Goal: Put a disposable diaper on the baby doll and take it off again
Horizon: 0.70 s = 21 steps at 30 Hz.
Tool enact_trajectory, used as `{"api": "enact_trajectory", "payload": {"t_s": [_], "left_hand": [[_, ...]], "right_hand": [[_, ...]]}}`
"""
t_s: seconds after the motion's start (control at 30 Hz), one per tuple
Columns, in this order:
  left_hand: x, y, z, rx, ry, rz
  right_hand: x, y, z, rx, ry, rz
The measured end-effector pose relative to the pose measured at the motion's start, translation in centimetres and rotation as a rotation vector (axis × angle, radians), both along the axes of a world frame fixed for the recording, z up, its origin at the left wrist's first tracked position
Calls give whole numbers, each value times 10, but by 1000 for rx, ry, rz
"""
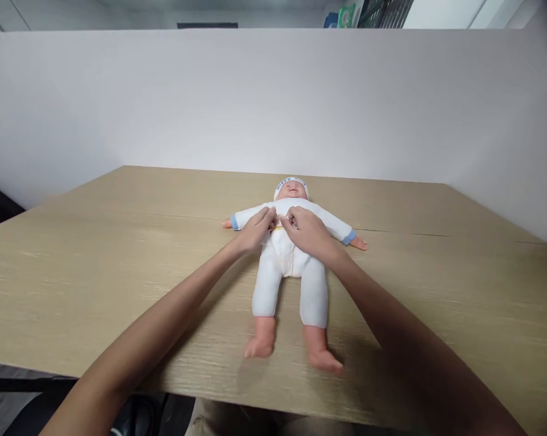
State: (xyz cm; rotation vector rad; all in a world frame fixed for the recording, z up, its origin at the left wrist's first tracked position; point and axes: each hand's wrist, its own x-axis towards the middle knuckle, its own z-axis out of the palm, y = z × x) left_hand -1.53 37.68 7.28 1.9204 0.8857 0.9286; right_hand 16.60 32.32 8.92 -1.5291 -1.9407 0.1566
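Note:
A baby doll (pixel 286 275) in a white romper and white cap lies on its back on the wooden table (pixel 96 266), head away from me, bare feet toward the near edge. My left hand (pixel 255 230) rests on the doll's chest, fingers pinched on the romper fabric near its left side. My right hand (pixel 307 231) is on the chest too, fingertips pinched on the fabric at the middle seam. The two hands almost touch. The doll's arms stretch out sideways with blue cuffs.
A white partition wall (pixel 273 97) stands behind the table. The table's near edge runs across the bottom, with dark floor and something grey under it. A thin seam crosses the tabletop at the doll's shoulder level.

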Motion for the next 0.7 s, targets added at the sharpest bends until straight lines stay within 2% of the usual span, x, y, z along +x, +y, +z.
{"api": "enact_trajectory", "payload": {"t_s": [0.1, 0.17, 0.23, 0.3, 0.37, 0.47, 0.57, 0.7], "left_hand": [[-4, -5, -2, 5, -19, 40], [-6, -16, 0, 11, -24, 84], [-9, -37, 5, 89, 0, 148], [-14, -64, 11, 244, 63, 174], [-23, -92, 16, 392, 180, 81], [-39, -120, 16, 454, 402, -158], [-50, -121, 7, 416, 488, -234], [-46, -101, -6, 360, 432, -148]], "right_hand": [[3, 4, -2, -18, 63, -49], [4, 3, -1, -6, 127, -79], [3, -7, 3, 71, 150, -90], [-1, -28, 9, 173, 131, -67], [-5, -60, 13, 203, 130, -2], [-3, -112, 8, 34, 177, 135], [11, -141, -10, -146, 131, 167], [30, -137, -26, -147, 16, 44]]}}
